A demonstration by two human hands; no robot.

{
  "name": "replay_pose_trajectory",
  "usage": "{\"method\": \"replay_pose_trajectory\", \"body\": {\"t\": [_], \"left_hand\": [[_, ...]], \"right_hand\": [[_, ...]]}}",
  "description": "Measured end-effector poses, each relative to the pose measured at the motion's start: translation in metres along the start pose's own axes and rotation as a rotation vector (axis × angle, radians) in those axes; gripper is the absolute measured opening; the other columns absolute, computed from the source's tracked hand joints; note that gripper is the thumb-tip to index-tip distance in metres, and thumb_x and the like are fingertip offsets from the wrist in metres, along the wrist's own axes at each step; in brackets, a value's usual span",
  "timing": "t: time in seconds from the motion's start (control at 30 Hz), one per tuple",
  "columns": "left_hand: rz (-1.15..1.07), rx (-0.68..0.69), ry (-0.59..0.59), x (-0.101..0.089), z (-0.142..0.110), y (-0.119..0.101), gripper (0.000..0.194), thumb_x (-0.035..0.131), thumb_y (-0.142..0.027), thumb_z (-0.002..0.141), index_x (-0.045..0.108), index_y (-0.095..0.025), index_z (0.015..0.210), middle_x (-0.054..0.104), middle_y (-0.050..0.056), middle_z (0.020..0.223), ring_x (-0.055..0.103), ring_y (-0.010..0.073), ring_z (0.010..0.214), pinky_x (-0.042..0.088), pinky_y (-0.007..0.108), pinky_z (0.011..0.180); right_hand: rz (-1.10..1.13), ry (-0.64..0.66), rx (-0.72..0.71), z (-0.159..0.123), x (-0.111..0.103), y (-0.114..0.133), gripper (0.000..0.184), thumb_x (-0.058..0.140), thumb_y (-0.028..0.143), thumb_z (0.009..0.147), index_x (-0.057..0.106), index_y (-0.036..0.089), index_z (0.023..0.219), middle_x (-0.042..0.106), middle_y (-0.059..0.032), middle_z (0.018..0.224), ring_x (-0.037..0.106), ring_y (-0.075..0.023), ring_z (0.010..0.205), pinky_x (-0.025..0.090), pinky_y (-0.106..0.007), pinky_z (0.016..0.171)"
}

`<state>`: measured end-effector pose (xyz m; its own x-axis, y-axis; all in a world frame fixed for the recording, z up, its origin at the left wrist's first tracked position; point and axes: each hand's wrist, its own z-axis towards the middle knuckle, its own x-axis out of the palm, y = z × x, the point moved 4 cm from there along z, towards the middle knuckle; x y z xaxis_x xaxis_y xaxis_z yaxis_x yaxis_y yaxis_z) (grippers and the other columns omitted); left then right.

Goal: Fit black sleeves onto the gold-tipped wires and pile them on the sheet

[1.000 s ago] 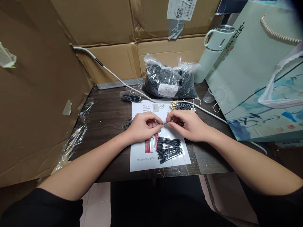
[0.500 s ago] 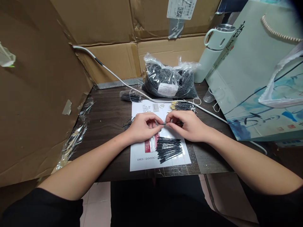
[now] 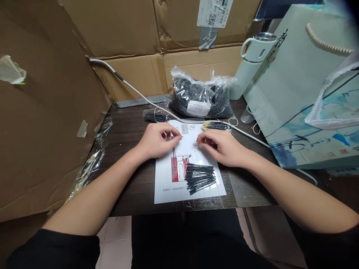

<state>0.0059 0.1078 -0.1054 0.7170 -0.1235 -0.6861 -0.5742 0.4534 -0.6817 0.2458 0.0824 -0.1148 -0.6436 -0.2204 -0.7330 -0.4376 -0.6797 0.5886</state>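
My left hand rests on the white printed sheet, fingers curled in a pinch; what it pinches is too small to make out. My right hand lies to its right, fingers pinched on a thin black wire piece whose tip sticks out leftward. A gap separates the two hands. Below them lies a pile of black wire pieces on the sheet. A bundle of gold-tipped wire pieces lies just beyond my right hand.
A clear bag of black wire pieces stands at the back of the dark table. A smaller bundle and a white cable lie behind. Cardboard walls enclose left and back. A pale flask and paper bag stand right.
The hands, which met fingertip to fingertip over the sheet, have drawn apart. My left hand moved left and away from me; the right stayed nearly in place.
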Motion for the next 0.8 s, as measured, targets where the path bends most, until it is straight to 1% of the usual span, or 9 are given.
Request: {"method": "replay_pose_trajectory", "body": {"t": [0.1,0.17,0.27,0.37,0.43,0.5,0.6,0.7,0.8], "left_hand": [[0.079,-0.076,-0.033,-0.027,0.008,0.013,0.019,0.075,-0.032,0.087,0.086,-0.018,0.089,0.080,0.004,0.082,0.063,0.0129,0.068,0.045,0.026,0.065],[0.176,-0.144,0.053,-0.041,0.011,0.023,0.017,0.074,-0.031,0.083,0.085,-0.018,0.082,0.077,0.003,0.074,0.061,0.0128,0.064,0.043,0.026,0.063],[0.313,-0.222,0.245,-0.055,0.010,0.036,0.012,0.075,-0.026,0.074,0.077,-0.018,0.065,0.070,0.000,0.062,0.056,0.0114,0.056,0.040,0.025,0.057],[0.392,-0.277,0.318,-0.065,0.008,0.042,0.008,0.072,-0.021,0.067,0.073,-0.020,0.060,0.070,0.000,0.061,0.055,0.0116,0.052,0.037,0.025,0.051],[0.411,-0.294,0.345,-0.066,0.007,0.043,0.005,0.072,-0.022,0.066,0.074,-0.021,0.062,0.072,0.000,0.064,0.057,0.0121,0.053,0.037,0.025,0.051],[0.411,-0.277,0.334,-0.066,0.007,0.041,0.005,0.074,-0.024,0.066,0.076,-0.020,0.069,0.074,0.001,0.069,0.059,0.0125,0.058,0.040,0.025,0.055],[0.363,-0.211,0.301,-0.064,0.007,0.034,0.009,0.076,-0.025,0.068,0.075,-0.020,0.075,0.074,0.000,0.075,0.060,0.0122,0.064,0.042,0.024,0.060],[0.290,-0.163,0.354,-0.057,0.005,0.028,0.007,0.075,-0.026,0.074,0.077,-0.019,0.077,0.072,0.000,0.073,0.059,0.0115,0.063,0.041,0.024,0.060],[0.250,-0.088,0.363,-0.051,0.004,0.024,0.012,0.076,-0.024,0.079,0.084,-0.021,0.087,0.076,0.001,0.080,0.061,0.0127,0.067,0.043,0.025,0.063]], "right_hand": [[-0.037,0.040,-0.020,-0.001,0.003,-0.001,0.009,0.060,0.016,0.103,0.068,0.018,0.107,0.071,-0.0084,0.100,0.063,-0.0213,0.088,0.048,-0.034,0.078],[-0.042,0.080,-0.029,-0.003,0.007,-0.001,0.010,0.060,0.015,0.103,0.068,0.018,0.106,0.070,-0.0082,0.099,0.063,-0.0214,0.088,0.049,-0.035,0.078],[-0.034,0.107,-0.040,-0.004,0.011,-0.001,0.011,0.059,0.014,0.103,0.069,0.018,0.106,0.070,-0.0085,0.099,0.064,-0.0216,0.088,0.050,-0.036,0.078],[-0.040,0.107,-0.056,-0.005,0.012,-0.001,0.012,0.058,0.013,0.103,0.068,0.017,0.107,0.070,-0.0094,0.100,0.064,-0.0223,0.088,0.051,-0.037,0.079],[-0.044,0.110,-0.067,-0.005,0.013,-0.001,0.013,0.057,0.012,0.103,0.068,0.017,0.108,0.070,-0.0098,0.101,0.064,-0.0227,0.089,0.051,-0.037,0.079],[-0.044,0.118,-0.077,-0.005,0.013,-0.001,0.014,0.057,0.011,0.103,0.068,0.017,0.109,0.070,-0.0101,0.101,0.064,-0.0232,0.090,0.052,-0.037,0.079],[-0.046,0.129,-0.080,-0.005,0.014,0.000,0.015,0.057,0.011,0.103,0.068,0.016,0.110,0.071,-0.0106,0.102,0.065,-0.0238,0.091,0.053,-0.038,0.080],[-0.051,0.136,-0.073,-0.004,0.014,0.000,0.016,0.056,0.010,0.103,0.069,0.017,0.110,0.071,-0.0106,0.103,0.066,-0.0239,0.092,0.053,-0.039,0.080],[-0.056,0.137,-0.074,-0.004,0.014,0.000,0.015,0.056,0.011,0.103,0.068,0.018,0.109,0.071,-0.0104,0.103,0.066,-0.0238,0.092,0.053,-0.038,0.080]]}}
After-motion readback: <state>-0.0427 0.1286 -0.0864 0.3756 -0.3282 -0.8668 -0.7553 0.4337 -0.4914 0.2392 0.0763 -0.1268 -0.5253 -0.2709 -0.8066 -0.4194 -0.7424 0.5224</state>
